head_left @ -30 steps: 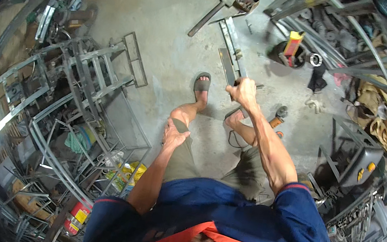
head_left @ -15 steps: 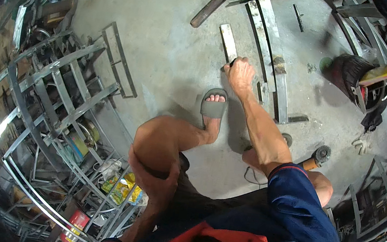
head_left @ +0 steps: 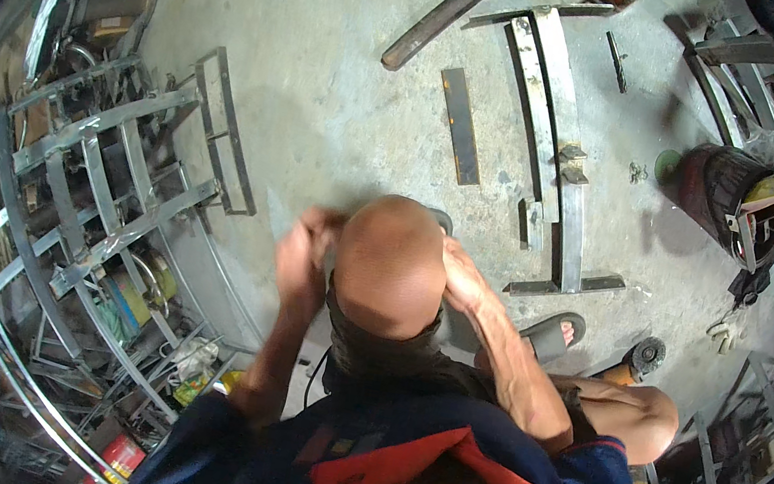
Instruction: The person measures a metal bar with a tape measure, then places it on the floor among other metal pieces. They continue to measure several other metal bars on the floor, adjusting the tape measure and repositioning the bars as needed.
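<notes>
1. The left hand (head_left: 308, 248), fingers loosely curled and blurred, is beside the bare bent knee (head_left: 392, 261); whether it grips anything cannot be told.
2. The right hand (head_left: 462, 276) lies along the knee's other side, probably for support; its fingertips are hidden, so its grasp cannot be told.
3. The dark, flat, rectangular metal bar (head_left: 461, 127) lies on the grey concrete floor (head_left: 331, 81) beyond the knee, apart from both hands.
4. To its right, two long pale steel bars (head_left: 561, 97) meet dark steel cross-pieces (head_left: 562, 286) at their ends, perhaps as props.
5. The orange-bodied, black-headed angle grinder (head_left: 636, 363) lies near the right foot, presumably for easy reach.
</notes>
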The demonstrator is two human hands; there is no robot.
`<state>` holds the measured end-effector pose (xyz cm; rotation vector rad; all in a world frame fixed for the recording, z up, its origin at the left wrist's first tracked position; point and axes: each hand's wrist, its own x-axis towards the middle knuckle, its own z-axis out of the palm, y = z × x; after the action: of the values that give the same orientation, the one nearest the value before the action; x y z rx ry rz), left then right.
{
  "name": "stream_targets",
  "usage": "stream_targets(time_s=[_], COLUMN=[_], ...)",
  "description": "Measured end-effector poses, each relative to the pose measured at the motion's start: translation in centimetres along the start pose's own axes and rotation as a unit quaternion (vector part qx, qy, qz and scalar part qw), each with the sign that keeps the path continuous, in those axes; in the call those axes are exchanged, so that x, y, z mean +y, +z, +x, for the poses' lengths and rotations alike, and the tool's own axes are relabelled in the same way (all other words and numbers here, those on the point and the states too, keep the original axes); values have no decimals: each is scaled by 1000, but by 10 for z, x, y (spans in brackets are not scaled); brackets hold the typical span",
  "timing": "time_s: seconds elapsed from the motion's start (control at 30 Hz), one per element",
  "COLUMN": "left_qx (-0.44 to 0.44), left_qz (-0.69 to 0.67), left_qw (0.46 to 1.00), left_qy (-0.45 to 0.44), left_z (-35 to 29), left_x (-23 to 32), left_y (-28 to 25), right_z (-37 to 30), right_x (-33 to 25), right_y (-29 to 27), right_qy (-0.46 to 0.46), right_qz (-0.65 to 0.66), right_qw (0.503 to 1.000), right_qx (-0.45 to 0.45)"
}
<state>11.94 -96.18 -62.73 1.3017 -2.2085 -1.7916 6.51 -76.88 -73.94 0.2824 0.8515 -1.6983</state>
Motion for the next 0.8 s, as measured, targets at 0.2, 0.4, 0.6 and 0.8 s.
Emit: stream_targets(time_s=[0.2, 0.4, 0.6, 0.8], left_qx=[-143, -289, -419, -455], left_qz=[198, 397, 667, 701], left_qw=[965, 806, 575, 528], left_qy=[93, 331, 221, 150], left_z=[121, 171, 203, 175], left_x=[-83, -72, 3, 12], left_y=[88, 121, 97, 123], right_z=[-74, -119, -94, -97], right_x=[22, 80, 104, 112], right_y=[-6, 3, 27, 11], right_qy=[72, 140, 33, 21], right_qz=[-199, -337, -220, -246], right_qw=[976, 914, 947, 950], right_qx=[61, 176, 232, 189])
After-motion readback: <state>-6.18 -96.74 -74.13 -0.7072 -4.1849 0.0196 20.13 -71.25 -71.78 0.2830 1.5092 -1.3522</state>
